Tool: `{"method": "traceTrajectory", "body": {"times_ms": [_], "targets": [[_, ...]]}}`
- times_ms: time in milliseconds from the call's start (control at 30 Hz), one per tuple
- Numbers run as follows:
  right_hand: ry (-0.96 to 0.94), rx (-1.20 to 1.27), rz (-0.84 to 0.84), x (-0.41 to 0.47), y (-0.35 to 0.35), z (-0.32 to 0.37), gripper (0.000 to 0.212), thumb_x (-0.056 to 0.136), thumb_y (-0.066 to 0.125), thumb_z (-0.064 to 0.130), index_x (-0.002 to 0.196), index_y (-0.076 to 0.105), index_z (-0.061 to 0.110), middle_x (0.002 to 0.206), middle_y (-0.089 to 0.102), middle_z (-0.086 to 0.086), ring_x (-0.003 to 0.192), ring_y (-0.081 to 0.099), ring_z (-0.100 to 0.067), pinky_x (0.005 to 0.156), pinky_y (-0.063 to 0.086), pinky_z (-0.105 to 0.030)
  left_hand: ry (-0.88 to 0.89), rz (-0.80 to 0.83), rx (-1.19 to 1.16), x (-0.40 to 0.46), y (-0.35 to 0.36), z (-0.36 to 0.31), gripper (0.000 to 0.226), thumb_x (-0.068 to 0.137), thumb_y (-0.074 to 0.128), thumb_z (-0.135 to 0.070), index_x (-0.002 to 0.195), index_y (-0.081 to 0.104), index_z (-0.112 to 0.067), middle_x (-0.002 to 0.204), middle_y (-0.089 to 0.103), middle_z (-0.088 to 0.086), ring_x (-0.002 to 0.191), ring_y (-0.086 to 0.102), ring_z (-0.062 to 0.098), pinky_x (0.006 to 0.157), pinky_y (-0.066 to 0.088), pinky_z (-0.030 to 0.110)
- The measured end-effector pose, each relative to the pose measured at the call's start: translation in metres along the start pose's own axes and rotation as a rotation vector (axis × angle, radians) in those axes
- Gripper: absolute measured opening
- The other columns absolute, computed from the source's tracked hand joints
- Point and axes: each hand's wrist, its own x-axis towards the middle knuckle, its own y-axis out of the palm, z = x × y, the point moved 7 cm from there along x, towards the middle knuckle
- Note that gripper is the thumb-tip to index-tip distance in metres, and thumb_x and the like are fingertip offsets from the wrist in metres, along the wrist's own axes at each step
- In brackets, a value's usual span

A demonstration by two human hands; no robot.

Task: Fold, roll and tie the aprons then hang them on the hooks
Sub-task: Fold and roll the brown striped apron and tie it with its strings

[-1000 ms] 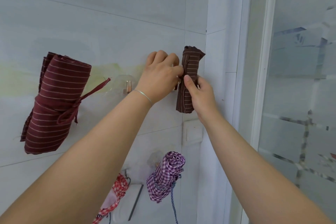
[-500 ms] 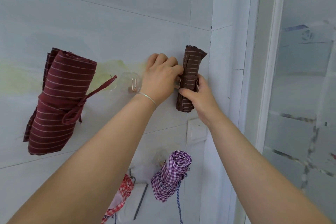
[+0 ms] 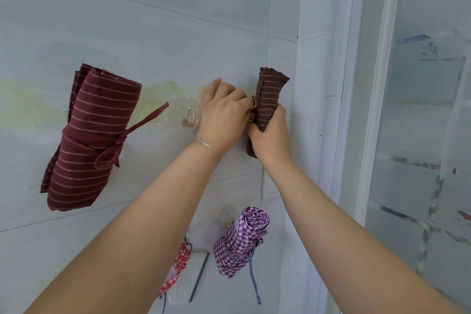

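**Right hand sliding lower on the brown roll at the wall**

Since the earlier frames the right hand [image 3: 271, 136] is sitting lower on the brown striped apron roll [image 3: 269, 95], its fingers now wrapping the roll's lower half instead of pinching at its middle, and the left hand [image 3: 224, 115] is staying at the roll's left edge.

The right hand is curling round the roll from below and from the right, thumb across the front, so most of the roll is standing upright above the grip and only a short end is showing beneath the palm. The left hand is bunching its fingertips against the roll's left side, level with the top of the right hand's grip; the fingers are curled tight, but whether they are pinching the fabric, a tie, or something behind it is hidden. A thin bracelet [image 3: 207, 146] is lying across the left wrist.

Left of the left hand, just beside it, a clear adhesive hook [image 3: 191, 116] is showing bare on the tiled wall [image 3: 153, 33]. Farther left, well apart from both hands, a maroon striped apron roll [image 3: 94, 135] is hanging tied with its own strap. Below the grip a purple checked apron roll [image 3: 240, 239] is hanging, and to its lower left a red checked apron [image 3: 178, 265] is peeking out behind the left forearm.
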Motion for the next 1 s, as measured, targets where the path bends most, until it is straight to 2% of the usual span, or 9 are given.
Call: {"method": "traceTrajectory", "body": {"times_ms": [133, 233, 367, 533, 633, 733, 800, 900, 1000], "targets": [[0.022, -0.056, -0.03, -0.002, -0.001, 0.002, 0.04, 0.087, 0.058, 0.02, 0.123, 0.043, 0.014, 0.112, 0.06, -0.004, 0.089, 0.059, -0.027, 0.073, 0.051, -0.044, 0.047, 0.025, -0.03, -0.006, 0.001, 0.004, 0.02, 0.079, 0.055, -0.026, 0.074, 0.074, -0.022, 0.076, 0.066, -0.007, 0.085, 0.061, 0.027, 0.107, 0.02, 0.042], [0.041, -0.009, -0.016, -0.005, 0.002, 0.003, 0.044, 0.086, 0.06, 0.019, 0.126, 0.043, 0.014, 0.114, 0.059, -0.005, 0.092, 0.06, -0.026, 0.074, 0.051, -0.041, 0.07, 0.037, -0.029, -0.006, -0.001, 0.005, 0.023, 0.077, 0.052, -0.029, 0.077, 0.074, -0.022, 0.077, 0.066, -0.007, 0.087, 0.061, 0.027, 0.108, 0.018, 0.043], [0.045, 0.181, 0.082, -0.014, 0.0, 0.005, 0.051, 0.076, 0.062, 0.004, 0.123, 0.046, 0.016, 0.098, 0.059, -0.002, 0.082, 0.06, -0.017, 0.068, 0.051, -0.029, 0.072, 0.018, -0.014, -0.007, 0.0, 0.003, 0.014, 0.076, 0.057, -0.025, 0.077, 0.071, -0.023, 0.078, 0.065, -0.008, 0.09, 0.06, 0.026, 0.11, 0.016, 0.044], [0.01, 0.301, 0.17, -0.03, -0.006, 0.007, 0.046, 0.075, 0.064, 0.001, 0.113, 0.049, 0.021, 0.099, 0.06, -0.016, 0.085, 0.059, -0.028, 0.077, 0.053, -0.032, 0.063, -0.014, 0.016, -0.01, 0.001, 0.002, 0.017, 0.083, 0.055, -0.022, 0.074, 0.069, -0.02, 0.078, 0.065, -0.007, 0.09, 0.06, 0.027, 0.112, 0.017, 0.046], [0.087, 0.307, 0.238, -0.035, -0.005, 0.002, 0.043, 0.081, 0.065, 0.004, 0.111, 0.045, 0.027, 0.101, 0.061, -0.008, 0.085, 0.06, -0.015, 0.079, 0.051, -0.027, 0.065, -0.005, 0.009, -0.01, 0.004, 0.003, 0.019, 0.084, 0.056, -0.024, 0.075, 0.072, -0.02, 0.082, 0.066, -0.006, 0.093, 0.057, 0.026, 0.114, 0.013, 0.044], [0.183, 0.308, 0.291, -0.038, -0.005, -0.003, 0.043, 0.084, 0.067, 0.013, 0.12, 0.046, 0.025, 0.098, 0.06, 0.01, 0.09, 0.061, -0.005, 0.091, 0.052, -0.035, 0.08, -0.004, -0.033, -0.008, 0.005, 0.006, 0.026, 0.087, 0.053, -0.029, 0.074, 0.074, -0.021, 0.079, 0.066, -0.007, 0.098, 0.046, 0.017, 0.114, 0.002, 0.036], [0.26, 0.266, 0.325, -0.044, -0.008, -0.009, 0.056, 0.086, 0.067, 0.019, 0.135, 0.041, 0.023, 0.103, 0.058, 0.013, 0.099, 0.06, -0.008, 0.096, 0.05, -0.038, 0.081, 0.016, -0.025, -0.01, 0.005, 0.004, 0.024, 0.086, 0.055, -0.027, 0.074, 0.075, -0.02, 0.077, 0.066, -0.006, 0.096, 0.052, 0.019, 0.114, 0.008, 0.038], [0.337, 0.163, 0.36, -0.06, -0.019, -0.021, 0.079, 0.087, 0.067, 0.029, 0.151, 0.021, 0.021, 0.136, 0.05, 0.0, 0.122, 0.052, -0.018, 0.106, 0.042, -0.041, 0.063, 0.072, 0.017, -0.01, 0.004, -0.001, 0.017, 0.082, 0.062, -0.021, 0.073, 0.074, -0.014, 0.079, 0.068, -0.002, 0.091, 0.061, 0.029, 0.112, 0.022, 0.047], [0.373, 0.12, 0.371, -0.081, -0.04, -0.026, 0.077, 0.09, 0.064, 0.031, 0.152, 0.019, 0.022, 0.142, 0.044, -0.002, 0.123, 0.049, -0.017, 0.107, 0.042, -0.041, 0.0, 0.097, -0.038, -0.011, 0.003, -0.002, 0.012, 0.081, 0.061, -0.01, 0.078, 0.073, -0.009, 0.087, 0.071, 0.005, 0.094, 0.061, 0.034, 0.107, 0.036, 0.053]]}}
